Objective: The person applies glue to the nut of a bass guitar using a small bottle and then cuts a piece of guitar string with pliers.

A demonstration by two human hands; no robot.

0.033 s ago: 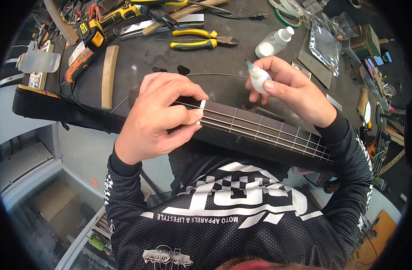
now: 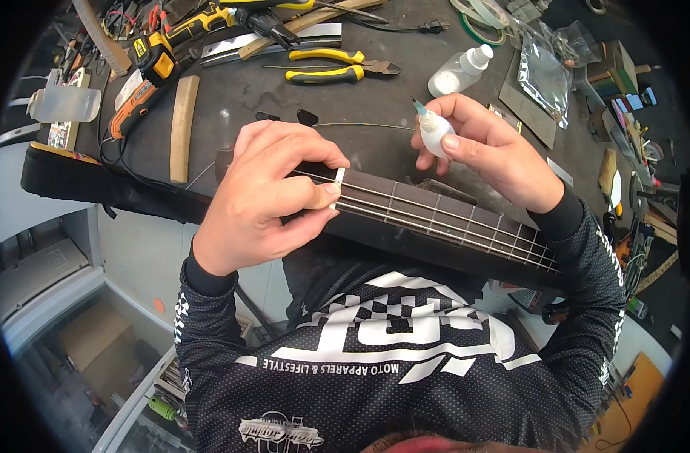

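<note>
A stringed-instrument neck, which looks like a bass guitar's, lies across in front of me, its dark fretboard (image 2: pixel 373 185) carrying several metal strings. My left hand (image 2: pixel 262 196) is closed at the headstock end, thumb and fingertips pressing on the white nut (image 2: pixel 339 175). Strings pass under those fingers, and the hand covers much of the headstock. Above the fretboard, my right hand (image 2: pixel 499 147) grips a small white squeeze bottle (image 2: pixel 434 134) with a teal needle tip. The tip points up and away from the neck, touching nothing.
Yellow-and-black cutting pliers (image 2: pixel 326 75) lie on the dark bench beyond my hands. A clear bottle with a white cap (image 2: pixel 458 72) stands at the back right. Left of the neck are a wooden strip (image 2: pixel 182 130) and an orange power tool (image 2: pixel 133 106). Tape rolls (image 2: pixel 482 23) sit far right.
</note>
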